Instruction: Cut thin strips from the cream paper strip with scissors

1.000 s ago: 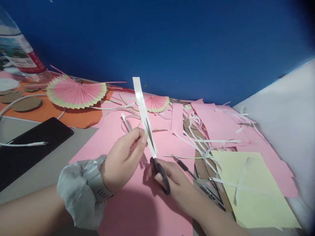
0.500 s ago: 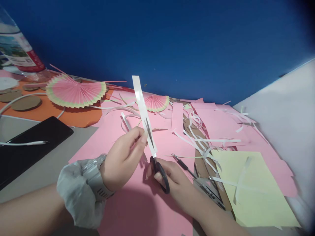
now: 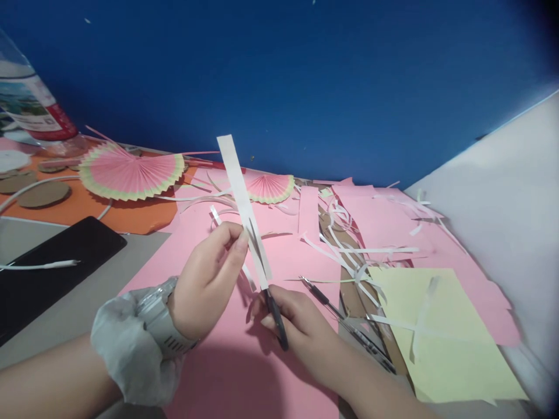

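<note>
Between thumb and fingers, my left hand (image 3: pixel 212 273) pinches the edge of a white paper strip (image 3: pixel 236 177), which stands up and tilts to the left. My right hand (image 3: pixel 294 317) grips black-handled scissors (image 3: pixel 275 317), fingers in the handles. The scissors' blades lie lengthwise along the lower part of the strip, with a slit running up it. How far apart the blades stand is hard to tell. Beneath both hands lies a large pink paper sheet (image 3: pixel 227 372). A black pen (image 3: pixel 321 291) lies just right of my right hand.
Two pleated pink paper fans (image 3: pixel 131 171) lie at the back left and middle. A black phone (image 3: pixel 65 267), cardboard discs (image 3: pixel 43 194) and a bottle (image 3: pixel 32 105) are at left. Loose white strips and a pale yellow sheet (image 3: pixel 463 361) lie at right. A blue panel (image 3: pixel 279 75) stands behind.
The view has shifted slightly, so most things appear a little further left. Both hands keep their grip on the strip and scissors; the scissors look more closed than before.
</note>
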